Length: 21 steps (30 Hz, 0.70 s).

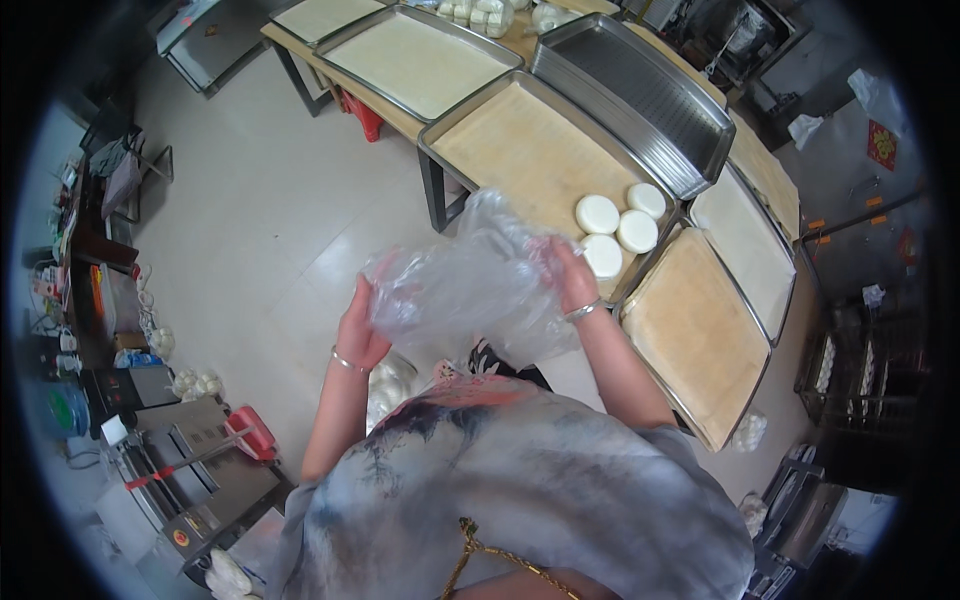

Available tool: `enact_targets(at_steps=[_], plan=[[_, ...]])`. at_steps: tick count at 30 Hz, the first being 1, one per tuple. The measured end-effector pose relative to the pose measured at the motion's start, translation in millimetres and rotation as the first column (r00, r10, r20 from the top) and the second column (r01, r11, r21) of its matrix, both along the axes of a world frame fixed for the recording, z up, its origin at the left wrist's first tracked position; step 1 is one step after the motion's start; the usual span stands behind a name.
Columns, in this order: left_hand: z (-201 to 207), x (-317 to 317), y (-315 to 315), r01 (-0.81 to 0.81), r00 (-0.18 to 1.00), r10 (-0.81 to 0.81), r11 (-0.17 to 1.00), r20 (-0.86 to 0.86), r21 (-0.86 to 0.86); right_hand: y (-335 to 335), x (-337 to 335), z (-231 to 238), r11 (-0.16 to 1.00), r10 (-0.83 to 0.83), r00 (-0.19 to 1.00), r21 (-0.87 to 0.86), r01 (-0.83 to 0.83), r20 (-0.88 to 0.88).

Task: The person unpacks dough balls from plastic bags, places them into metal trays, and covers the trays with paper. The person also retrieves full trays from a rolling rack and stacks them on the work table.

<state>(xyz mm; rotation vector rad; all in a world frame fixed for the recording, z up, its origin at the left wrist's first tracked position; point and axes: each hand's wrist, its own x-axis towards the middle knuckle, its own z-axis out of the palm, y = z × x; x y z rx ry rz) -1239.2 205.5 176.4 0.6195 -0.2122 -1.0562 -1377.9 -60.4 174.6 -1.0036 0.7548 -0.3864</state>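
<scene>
A clear plastic bag [470, 285] is stretched between my hands in front of my body, its film crumpled and see-through. My left hand [362, 325] grips its left side. On the other side, my right hand [572, 278] holds the bag near the table's corner, with the fingers partly behind the film. Just past my right hand, several round white cakes [598, 214] sit in the near right corner of a paper-lined metal tray [535, 150]. No contents can be made out in the bag.
A stack of metal trays [640, 90] stands on the wooden table, with lined trays beside it, including a near one [700, 335] at right. Packed white cakes [480, 15] lie at the back. A steel machine [190, 480] stands at lower left; a red stool [362, 115] is under the table.
</scene>
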Motion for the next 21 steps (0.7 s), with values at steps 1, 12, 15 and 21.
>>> enact_targets(at_steps=[1,12,15,21], plan=[[2,16,-11,0.004,1.0,-0.004,1.0,0.015,0.026,-13,9,4,0.998,-0.022,0.999,-0.051,0.023,0.028],[15,158,-114,-0.036,0.999,0.036,0.99,0.008,0.134,-162,163,28,0.99,-0.094,0.981,-0.091,0.11,0.168],[20,204,-134,-0.1,0.995,0.101,0.984,0.0,0.15,-209,232,39,0.96,-0.067,0.995,-0.267,0.086,0.079],[16,274,-176,-0.133,0.991,0.135,0.982,-0.005,0.131,-315,378,87,0.862,-0.158,0.946,-0.427,0.272,0.285]])
